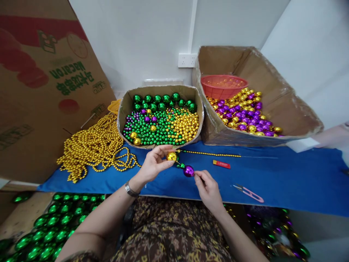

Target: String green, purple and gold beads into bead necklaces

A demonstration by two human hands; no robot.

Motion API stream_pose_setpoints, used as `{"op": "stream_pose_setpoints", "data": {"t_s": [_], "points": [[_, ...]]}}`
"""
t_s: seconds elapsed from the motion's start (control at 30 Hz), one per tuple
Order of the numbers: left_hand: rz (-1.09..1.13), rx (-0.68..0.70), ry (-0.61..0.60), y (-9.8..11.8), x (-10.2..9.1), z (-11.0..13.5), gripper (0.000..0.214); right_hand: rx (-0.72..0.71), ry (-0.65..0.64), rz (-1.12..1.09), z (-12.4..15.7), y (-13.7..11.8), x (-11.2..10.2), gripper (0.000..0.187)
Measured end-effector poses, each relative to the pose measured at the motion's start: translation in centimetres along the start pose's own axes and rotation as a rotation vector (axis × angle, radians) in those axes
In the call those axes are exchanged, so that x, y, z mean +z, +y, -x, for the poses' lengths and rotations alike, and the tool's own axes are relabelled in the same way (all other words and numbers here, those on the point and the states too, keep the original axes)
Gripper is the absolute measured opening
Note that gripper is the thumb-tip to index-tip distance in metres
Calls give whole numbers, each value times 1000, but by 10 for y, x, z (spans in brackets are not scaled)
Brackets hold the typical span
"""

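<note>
A shiny gold bead [171, 156] is held between the thumb and fingers of my left hand [155, 165]. Small green beads [181, 165] join it to a large purple bead [188, 171] on the same bead string. My right hand [209, 190] is closed in a pinch at the purple bead's right edge; the string between those fingertips is hardly visible. Behind my hands, a thin gold bead strand [212, 153] stretches right across the blue cloth [174, 187], ending in a fine thread [259, 157].
An open box [120, 120] holds green, gold and purple beads. Right of it, a larger carton [289, 102] contains gold and purple beads and a red basket [223, 87]. Gold bead chains [92, 142] pile up left. A red-yellow packet [221, 164] and pink thread snips [249, 193] lie at right.
</note>
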State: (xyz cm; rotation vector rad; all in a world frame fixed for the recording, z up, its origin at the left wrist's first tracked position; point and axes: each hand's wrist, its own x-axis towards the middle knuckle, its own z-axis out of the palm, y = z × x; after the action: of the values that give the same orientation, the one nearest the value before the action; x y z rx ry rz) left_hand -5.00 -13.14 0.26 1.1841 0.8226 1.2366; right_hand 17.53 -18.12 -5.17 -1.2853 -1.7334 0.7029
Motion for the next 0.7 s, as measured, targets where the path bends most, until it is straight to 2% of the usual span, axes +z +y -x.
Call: {"op": "stream_pose_setpoints", "data": {"t_s": [0.43, 0.6, 0.7], "points": [[-58, 9, -20, 0, -2, -1, 46, -4, 30, 18, -1, -2, -1, 24], [-79, 24, 33, 1, 2, 0, 41, 74, -64, -111, 4, 3, 6, 25], [-57, 28, 40, -1, 5, 0, 42, 86, -20, -122, 5, 5, 9, 27]]}}
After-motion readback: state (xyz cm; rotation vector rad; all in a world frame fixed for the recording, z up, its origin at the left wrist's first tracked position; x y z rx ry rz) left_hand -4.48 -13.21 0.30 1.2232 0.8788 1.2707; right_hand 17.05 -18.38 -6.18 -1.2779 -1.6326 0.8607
